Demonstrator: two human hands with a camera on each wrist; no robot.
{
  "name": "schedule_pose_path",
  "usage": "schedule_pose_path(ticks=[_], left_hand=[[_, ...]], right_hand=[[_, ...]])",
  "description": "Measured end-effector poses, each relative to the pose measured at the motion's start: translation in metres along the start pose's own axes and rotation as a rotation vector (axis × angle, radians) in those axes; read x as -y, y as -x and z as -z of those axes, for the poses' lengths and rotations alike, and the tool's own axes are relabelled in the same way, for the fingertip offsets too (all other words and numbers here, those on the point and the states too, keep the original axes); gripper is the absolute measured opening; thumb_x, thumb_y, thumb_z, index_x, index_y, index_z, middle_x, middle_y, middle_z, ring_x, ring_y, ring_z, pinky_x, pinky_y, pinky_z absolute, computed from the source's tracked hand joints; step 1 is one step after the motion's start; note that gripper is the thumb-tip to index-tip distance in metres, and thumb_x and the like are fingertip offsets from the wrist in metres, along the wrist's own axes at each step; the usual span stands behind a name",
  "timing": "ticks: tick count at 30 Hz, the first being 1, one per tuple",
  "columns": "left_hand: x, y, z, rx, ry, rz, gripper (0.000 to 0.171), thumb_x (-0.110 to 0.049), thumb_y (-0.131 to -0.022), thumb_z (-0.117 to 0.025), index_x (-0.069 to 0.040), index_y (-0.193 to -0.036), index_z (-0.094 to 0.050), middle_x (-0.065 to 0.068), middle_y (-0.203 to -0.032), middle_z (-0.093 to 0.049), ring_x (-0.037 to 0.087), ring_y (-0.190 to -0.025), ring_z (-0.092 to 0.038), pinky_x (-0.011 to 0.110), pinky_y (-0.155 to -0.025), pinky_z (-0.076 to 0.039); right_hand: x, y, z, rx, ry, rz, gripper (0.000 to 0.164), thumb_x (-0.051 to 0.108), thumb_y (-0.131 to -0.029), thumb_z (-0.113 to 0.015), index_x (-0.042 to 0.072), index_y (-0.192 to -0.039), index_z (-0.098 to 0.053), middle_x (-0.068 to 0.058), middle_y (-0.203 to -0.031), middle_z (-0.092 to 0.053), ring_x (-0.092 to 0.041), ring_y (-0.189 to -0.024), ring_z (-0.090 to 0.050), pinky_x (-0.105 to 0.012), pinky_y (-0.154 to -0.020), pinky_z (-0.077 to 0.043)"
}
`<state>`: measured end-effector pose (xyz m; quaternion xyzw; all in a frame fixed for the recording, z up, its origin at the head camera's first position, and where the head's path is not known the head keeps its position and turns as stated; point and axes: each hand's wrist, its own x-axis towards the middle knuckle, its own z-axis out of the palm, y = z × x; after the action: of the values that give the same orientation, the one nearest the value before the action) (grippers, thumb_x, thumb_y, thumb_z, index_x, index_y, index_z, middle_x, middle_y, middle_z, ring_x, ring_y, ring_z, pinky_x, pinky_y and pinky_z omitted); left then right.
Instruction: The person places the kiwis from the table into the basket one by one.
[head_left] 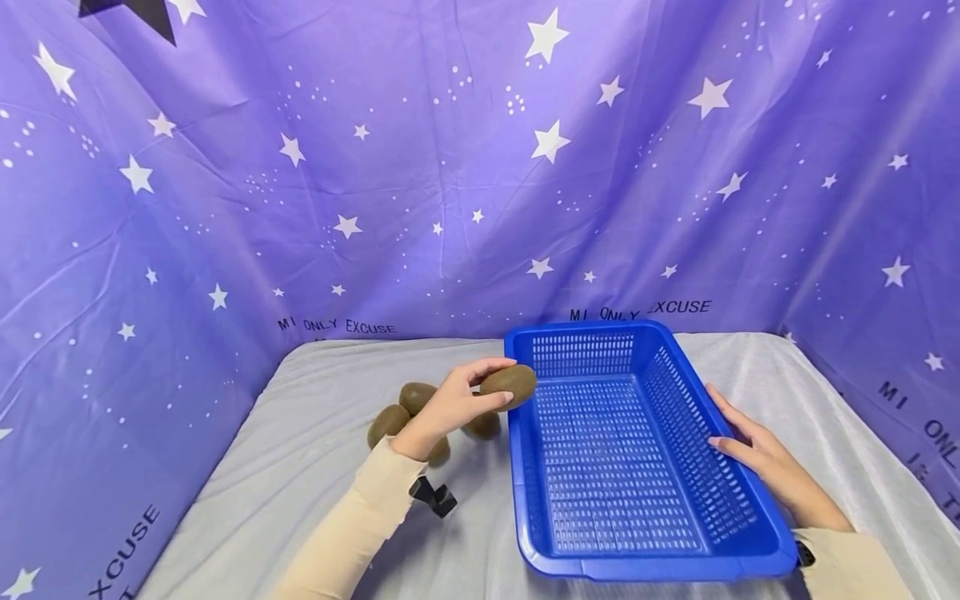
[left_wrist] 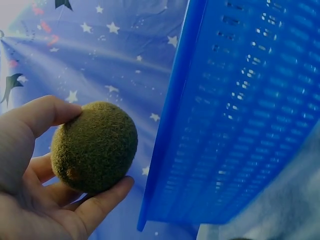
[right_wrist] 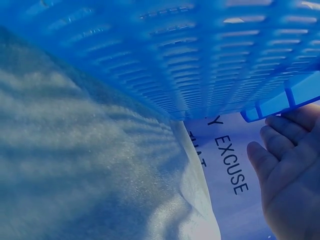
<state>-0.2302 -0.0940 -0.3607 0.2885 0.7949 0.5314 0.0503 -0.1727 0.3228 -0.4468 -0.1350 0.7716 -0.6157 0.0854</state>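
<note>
**Kiwifruit in your left fingers, right at the basket's left rim**

Your left hand (head_left: 457, 402) pinches a kiwifruit (head_left: 510, 387) between thumb and fingers, and the fruit sits just right of your palm. Its long axis runs roughly left to right, the right end tipped slightly far. From the head, that end overlaps the left rim of the blue basket (head_left: 517, 467); you cannot tell how high it hangs above it. This hand is clearly the nearer one to the fruit. Your right hand (head_left: 772, 467) grips the right rim, thumb over it, fingers outside. Four more kiwifruit (head_left: 387, 423) lie on the pale cloth (head_left: 322, 417), left of the basket and partly behind your left hand.

You can read "MI ONLY EXCUSE" along the far foot of the purple backdrop (head_left: 450, 275), twice; more lettering at both sides is cut off. You see no brand or label on basket or fruit.
</note>
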Motion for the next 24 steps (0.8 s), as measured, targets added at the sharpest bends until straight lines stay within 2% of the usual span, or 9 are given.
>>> schedule_pose_path(ticks=[8, 15, 18, 22, 24], left_hand=[[-0.002, -0.006, -0.012, 0.044, 0.043, 0.012, 0.044, -0.006, -0.087, -0.064, -0.001, -0.13, -0.054, 0.016, -0.123, -0.06, 0.016, -0.096, -0.057, 0.025, -0.079, -0.049], [0.0, -0.01, -0.024, 0.046, 0.078, 0.015, 0.043, -0.003, -0.086, -0.064, 0.002, -0.128, -0.055, 0.019, -0.125, -0.059, 0.01, -0.092, -0.058, 0.022, -0.078, -0.05], [0.012, -0.015, -0.03, 0.049, 0.08, 0.009, 0.045, -0.002, -0.086, -0.065, 0.001, -0.129, -0.055, 0.019, -0.124, -0.059, 0.009, -0.09, -0.058, 0.022, -0.076, -0.051], [0.029, -0.019, -0.035, 0.068, 0.072, 0.007, 0.046, -0.004, -0.085, -0.067, -0.002, -0.129, -0.056, 0.017, -0.123, -0.059, 0.01, -0.087, -0.059, 0.022, -0.072, -0.052], [0.031, -0.02, -0.037, 0.068, 0.07, 0.002, 0.045, -0.006, -0.084, -0.069, -0.004, -0.128, -0.057, 0.015, -0.121, -0.061, 0.01, -0.085, -0.059, 0.022, -0.071, -0.051]], right_hand=[[-0.001, -0.001, 0.001, 0.019, -0.049, -0.012, 0.065, 0.012, -0.101, -0.038, 0.029, -0.152, 0.0, 0.012, -0.14, -0.026, -0.012, -0.099, -0.06, -0.043, -0.072, -0.055], [-0.002, -0.001, 0.001, 0.025, -0.056, -0.015, 0.065, 0.013, -0.101, -0.038, 0.029, -0.152, 0.0, 0.014, -0.139, -0.027, -0.012, -0.1, -0.06, -0.044, -0.072, -0.055], [-0.002, -0.001, 0.001, 0.018, -0.053, -0.013, 0.066, 0.013, -0.101, -0.039, 0.029, -0.152, 0.0, 0.008, -0.142, -0.025, -0.01, -0.1, -0.06, -0.044, -0.072, -0.055], [-0.002, -0.001, 0.0, 0.011, -0.045, -0.014, 0.067, 0.012, -0.1, -0.039, 0.029, -0.152, -0.001, -0.01, -0.148, -0.018, -0.008, -0.1, -0.059, -0.044, -0.072, -0.055], [-0.001, -0.001, 0.0, 0.011, -0.038, -0.017, 0.067, 0.012, -0.1, -0.04, 0.029, -0.152, 0.0, -0.017, -0.149, -0.013, -0.006, -0.101, -0.058, -0.043, -0.073, -0.055]])
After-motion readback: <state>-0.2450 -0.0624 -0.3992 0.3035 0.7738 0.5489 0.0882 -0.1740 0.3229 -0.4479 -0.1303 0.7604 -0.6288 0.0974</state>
